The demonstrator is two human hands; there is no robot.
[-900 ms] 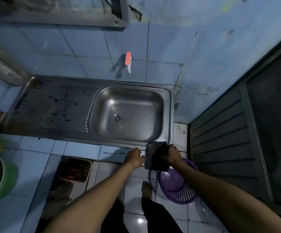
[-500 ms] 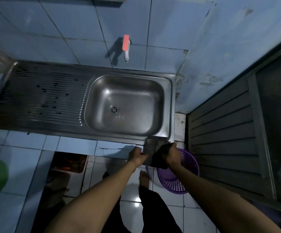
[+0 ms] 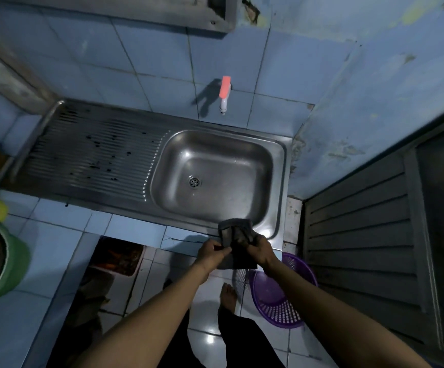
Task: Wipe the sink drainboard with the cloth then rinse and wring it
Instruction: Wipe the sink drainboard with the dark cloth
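- The cloth, dark and folded, is held by both hands at the front right corner of the sink, just above the steel rim and the bench edge.
- The cloth is pinched at its left edge by the left hand, and its right side is gripped by the right hand; the two hands are close together, with the cloth between them.
- The drainboard is seen to the left of the basin, well apart from the cloth. Many dark specks are scattered over its ribs, so the wiping is judged as not yet begun.
- No water is seen to run from the tap, which is mounted on the wall tiles above the basin. The basin looks mostly dry, though this cannot be told for sure.
- The cloth seems to be folded or arranged in the hands, as a preparation for the first step.
- All three parts are judged to be left: the wiping of the drainboard, the rinsing under the tap, and the wringing.
- A purple basket is standing on the floor under the right arm; it is not touched.
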